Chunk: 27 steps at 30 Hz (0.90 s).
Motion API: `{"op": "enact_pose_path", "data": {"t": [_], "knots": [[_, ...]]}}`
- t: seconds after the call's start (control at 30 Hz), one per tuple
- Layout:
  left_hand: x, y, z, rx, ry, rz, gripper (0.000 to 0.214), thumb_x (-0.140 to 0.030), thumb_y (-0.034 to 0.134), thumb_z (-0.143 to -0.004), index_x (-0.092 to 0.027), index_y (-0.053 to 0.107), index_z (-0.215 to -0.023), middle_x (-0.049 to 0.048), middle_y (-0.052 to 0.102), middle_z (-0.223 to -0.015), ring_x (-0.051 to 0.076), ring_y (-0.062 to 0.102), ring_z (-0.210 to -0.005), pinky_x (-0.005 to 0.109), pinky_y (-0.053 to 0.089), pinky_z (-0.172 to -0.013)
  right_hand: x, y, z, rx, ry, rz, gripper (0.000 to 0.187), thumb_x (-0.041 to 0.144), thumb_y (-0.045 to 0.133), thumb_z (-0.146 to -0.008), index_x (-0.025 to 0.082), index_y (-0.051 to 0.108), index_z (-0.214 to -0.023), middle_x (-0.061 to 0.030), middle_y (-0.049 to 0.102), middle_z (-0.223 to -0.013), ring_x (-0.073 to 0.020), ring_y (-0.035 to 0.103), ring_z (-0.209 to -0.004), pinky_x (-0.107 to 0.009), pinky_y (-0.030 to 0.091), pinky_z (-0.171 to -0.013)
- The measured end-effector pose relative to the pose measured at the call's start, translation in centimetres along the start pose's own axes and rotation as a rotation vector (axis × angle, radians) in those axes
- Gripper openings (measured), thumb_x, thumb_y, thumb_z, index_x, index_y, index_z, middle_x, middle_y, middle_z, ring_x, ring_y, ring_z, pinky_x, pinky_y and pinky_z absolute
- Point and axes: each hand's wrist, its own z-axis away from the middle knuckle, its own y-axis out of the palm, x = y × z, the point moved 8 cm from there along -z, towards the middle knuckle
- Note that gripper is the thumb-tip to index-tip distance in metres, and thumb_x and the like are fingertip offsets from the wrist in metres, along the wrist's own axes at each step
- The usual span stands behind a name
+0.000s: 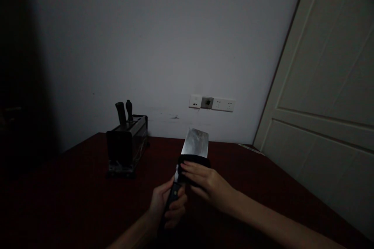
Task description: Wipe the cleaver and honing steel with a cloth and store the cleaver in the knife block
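My left hand (171, 206) is wrapped round the black handle of a cleaver (195, 142), whose broad metal blade points away from me and up. Across the lower part of the blade lies a black cloth (194, 159). With fingers stretched out together, my right hand (204, 181) presses this cloth against the blade. A little white matter shows where the handle meets the blade. Beyond my hands, to the left, a knife block (119, 149) stands on the table with two dark handles sticking up from its top.
The dark red table (163, 149) reaches to a pale wall (163, 46) with a row of sockets (223, 104). On the right stands a panelled door (327, 97). A thin flat strip (251, 149) lies at the table's far right edge. The light is dim.
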Motion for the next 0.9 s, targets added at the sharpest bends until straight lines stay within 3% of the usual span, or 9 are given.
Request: {"op": "enact_pose_path", "data": {"t": [0.17,0.23,0.47,0.57,0.67,0.73,0.9], "knots": [[0.3,0.6,-0.1,0.019,-0.011,0.044,0.037,-0.040,0.021,-0.090,-0.015,0.044,-0.077,-0.0051,0.035,-0.052,0.005,0.019,-0.032,0.015,0.028,-0.028,-5.5,-3.6,-2.3,-0.157,0.154,0.071,0.037,0.015,0.052,-0.081,0.020,0.055,-0.117,-0.0106,0.052,-0.126,-0.0220,0.046,-0.118,-0.046,0.040,-0.099],[0.3,0.6,-0.1,0.015,-0.017,0.044,0.037,-0.040,0.020,-0.090,-0.015,0.044,-0.077,-0.0050,0.035,-0.053,0.005,0.018,-0.032,0.015,0.027,-0.028,-6.2,-3.9,-2.6,-0.197,0.173,0.084,0.036,0.016,0.052,-0.081,0.020,0.055,-0.117,-0.0111,0.053,-0.125,-0.0225,0.047,-0.118,-0.046,0.039,-0.098],[0.2,-0.1,0.0,0.002,-0.009,0.035,0.039,-0.041,0.019,-0.090,-0.015,0.046,-0.079,-0.0050,0.036,-0.053,0.005,0.020,-0.031,0.016,0.028,-0.029,-0.4,0.2,-1.0,-0.024,0.031,-0.041,0.042,0.015,0.053,-0.081,0.018,0.049,-0.123,-0.0106,0.050,-0.128,-0.0193,0.042,-0.122,-0.039,0.039,-0.100],[0.5,0.2,-0.1,-0.003,-0.029,0.043,0.040,-0.043,0.020,-0.090,-0.015,0.046,-0.077,-0.0050,0.035,-0.052,0.005,0.019,-0.031,0.016,0.029,-0.028,-2.6,-1.2,-1.6,-0.050,0.069,-0.013,0.038,0.015,0.052,-0.081,0.017,0.053,-0.119,-0.0116,0.052,-0.127,-0.0201,0.044,-0.120,-0.040,0.039,-0.100],[0.7,0.4,-0.1,-0.002,-0.031,0.048,0.041,-0.043,0.020,-0.090,-0.014,0.046,-0.076,-0.0049,0.035,-0.051,0.005,0.020,-0.031,0.015,0.029,-0.028,-6.1,-3.4,-2.4,-0.174,0.180,0.057,0.035,0.016,0.050,-0.082,0.018,0.056,-0.117,-0.0117,0.053,-0.126,-0.0221,0.046,-0.119,-0.044,0.039,-0.099],[0.8,0.3,-0.1,-0.005,-0.023,0.053,0.041,-0.043,0.021,-0.090,-0.014,0.047,-0.077,-0.0047,0.035,-0.051,0.004,0.020,-0.031,0.015,0.030,-0.028,-6.4,-3.5,-2.5,-0.205,0.205,0.079,0.035,0.016,0.050,-0.082,0.016,0.056,-0.117,-0.0130,0.052,-0.126,-0.0224,0.045,-0.119,-0.045,0.038,-0.100],[0.7,-0.2,-0.1,-0.017,-0.016,0.054,0.039,-0.042,0.025,-0.089,-0.014,0.047,-0.077,-0.0045,0.036,-0.051,0.004,0.022,-0.031,0.015,0.031,-0.028,-0.8,-0.1,-1.2,-0.097,0.087,0.014,0.042,0.025,0.053,-0.081,0.012,0.050,-0.122,-0.0144,0.047,-0.130,-0.0221,0.039,-0.124,-0.042,0.037,-0.101]]}}
